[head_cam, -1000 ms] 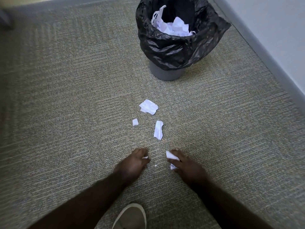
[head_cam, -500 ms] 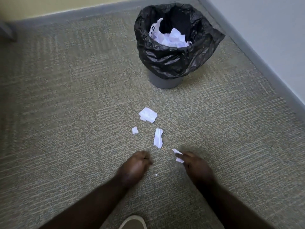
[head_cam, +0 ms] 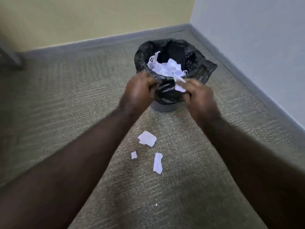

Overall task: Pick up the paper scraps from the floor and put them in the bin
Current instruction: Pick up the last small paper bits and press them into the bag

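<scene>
A grey bin (head_cam: 162, 108) lined with a black bag (head_cam: 194, 63) stands in the carpet corner, with white paper (head_cam: 168, 68) piled inside. My right hand (head_cam: 199, 95) pinches a white scrap (head_cam: 179, 84) just in front of the bin's near rim. My left hand (head_cam: 140, 90) is held in a fist beside it at the rim; whatever it holds is hidden. Three scraps lie on the carpet between my forearms: a large one (head_cam: 147, 138), a tiny one (head_cam: 134, 154) and a long strip (head_cam: 158, 164).
The walls meet in a corner right behind the bin, with a grey skirting board (head_cam: 92, 42) along them. A dark furniture leg (head_cam: 9, 58) stands at the far left. A white speck (head_cam: 156, 204) lies on the carpet nearer to me.
Both hands have risen from the floor and moved forward to the bin's near rim, the right one carrying its scrap. The view has tilted up toward the corner.
</scene>
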Demonstrator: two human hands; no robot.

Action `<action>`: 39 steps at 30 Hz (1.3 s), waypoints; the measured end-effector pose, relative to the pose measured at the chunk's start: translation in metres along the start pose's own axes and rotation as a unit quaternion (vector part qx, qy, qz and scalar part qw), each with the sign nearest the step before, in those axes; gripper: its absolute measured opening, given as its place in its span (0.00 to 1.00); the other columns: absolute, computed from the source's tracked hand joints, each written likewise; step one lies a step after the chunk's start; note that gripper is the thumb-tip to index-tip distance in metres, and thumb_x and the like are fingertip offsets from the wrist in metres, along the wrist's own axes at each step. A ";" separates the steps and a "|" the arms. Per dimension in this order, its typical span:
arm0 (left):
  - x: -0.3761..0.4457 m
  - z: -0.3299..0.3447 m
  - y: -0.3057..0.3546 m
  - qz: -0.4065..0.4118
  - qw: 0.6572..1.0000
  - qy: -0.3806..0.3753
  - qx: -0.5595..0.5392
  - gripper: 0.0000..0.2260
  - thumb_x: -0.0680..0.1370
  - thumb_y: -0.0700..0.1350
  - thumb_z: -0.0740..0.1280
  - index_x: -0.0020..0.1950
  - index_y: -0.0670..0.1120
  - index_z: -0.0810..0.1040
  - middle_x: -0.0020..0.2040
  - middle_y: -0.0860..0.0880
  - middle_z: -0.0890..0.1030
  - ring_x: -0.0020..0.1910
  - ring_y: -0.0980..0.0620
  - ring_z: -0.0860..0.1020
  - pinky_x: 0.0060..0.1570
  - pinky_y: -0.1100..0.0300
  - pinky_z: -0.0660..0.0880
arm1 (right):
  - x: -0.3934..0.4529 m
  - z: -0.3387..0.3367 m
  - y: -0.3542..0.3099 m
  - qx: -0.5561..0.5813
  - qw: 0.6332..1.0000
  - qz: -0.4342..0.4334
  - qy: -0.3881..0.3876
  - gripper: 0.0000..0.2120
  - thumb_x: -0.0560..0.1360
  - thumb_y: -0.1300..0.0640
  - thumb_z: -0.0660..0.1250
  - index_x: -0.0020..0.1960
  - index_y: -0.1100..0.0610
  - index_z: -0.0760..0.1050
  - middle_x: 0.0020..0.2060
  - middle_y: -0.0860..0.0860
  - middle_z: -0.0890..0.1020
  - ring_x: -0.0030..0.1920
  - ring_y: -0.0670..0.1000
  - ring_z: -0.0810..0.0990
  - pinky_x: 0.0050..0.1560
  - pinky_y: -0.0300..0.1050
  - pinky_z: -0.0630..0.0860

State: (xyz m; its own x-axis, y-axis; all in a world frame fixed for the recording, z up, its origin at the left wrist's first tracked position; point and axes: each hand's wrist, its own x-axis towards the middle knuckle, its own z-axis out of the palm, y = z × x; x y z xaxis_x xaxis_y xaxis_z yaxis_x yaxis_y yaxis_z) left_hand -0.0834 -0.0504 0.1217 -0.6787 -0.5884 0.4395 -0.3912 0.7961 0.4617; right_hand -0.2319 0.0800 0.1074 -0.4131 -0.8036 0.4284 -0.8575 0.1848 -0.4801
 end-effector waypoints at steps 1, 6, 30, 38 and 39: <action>0.015 -0.004 0.002 -0.004 1.000 0.013 -0.001 0.09 0.77 0.39 0.68 0.54 0.44 0.85 0.51 0.43 0.81 0.49 0.44 0.79 0.50 0.56 0.75 | 0.015 -0.001 -0.004 -0.001 1.000 -0.003 0.010 0.20 0.75 0.68 0.61 0.65 0.59 0.78 0.63 0.57 0.80 0.62 0.54 0.79 0.68 0.45 0.72; 0.082 -0.004 0.004 -0.020 0.998 0.019 0.050 0.11 0.79 0.40 0.65 0.57 0.47 0.84 0.56 0.46 0.82 0.54 0.48 0.79 0.46 0.68 0.63 | 0.073 0.005 -0.005 -0.008 1.000 0.025 0.015 0.18 0.77 0.67 0.61 0.64 0.59 0.79 0.58 0.56 0.82 0.56 0.52 0.81 0.60 0.37 0.73; 0.099 0.004 -0.013 -0.072 0.997 0.005 -0.037 0.17 0.78 0.38 0.61 0.63 0.47 0.80 0.62 0.47 0.81 0.60 0.50 0.79 0.61 0.62 0.73 | 0.114 -0.002 0.003 -0.002 0.997 0.069 -0.025 0.15 0.77 0.57 0.63 0.61 0.54 0.81 0.55 0.50 0.85 0.53 0.49 0.83 0.61 0.48 0.78; -0.001 0.008 -0.057 -0.085 0.986 0.123 -0.072 0.15 0.71 0.35 0.60 0.51 0.45 0.82 0.50 0.45 0.79 0.51 0.47 0.78 0.54 0.57 0.74 | -0.022 0.001 0.015 0.045 0.998 0.011 0.045 0.13 0.76 0.67 0.62 0.54 0.59 0.81 0.49 0.53 0.82 0.47 0.43 0.76 0.48 0.32 0.71; -0.022 0.012 -0.065 -0.090 0.988 0.101 -0.071 0.16 0.70 0.34 0.60 0.51 0.45 0.82 0.50 0.45 0.79 0.51 0.47 0.78 0.54 0.56 0.74 | -0.043 0.009 0.021 0.043 0.999 0.018 0.021 0.12 0.76 0.68 0.62 0.54 0.59 0.81 0.48 0.53 0.82 0.48 0.42 0.75 0.49 0.33 0.71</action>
State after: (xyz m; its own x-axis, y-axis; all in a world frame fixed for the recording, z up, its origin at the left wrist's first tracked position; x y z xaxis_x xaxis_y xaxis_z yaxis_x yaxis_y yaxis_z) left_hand -0.0506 -0.0870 0.0726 -0.4619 -0.7465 0.4790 -0.3929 0.6564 0.6440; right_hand -0.2291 0.1135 0.0719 -0.4567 -0.7724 0.4414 -0.8133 0.1614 -0.5590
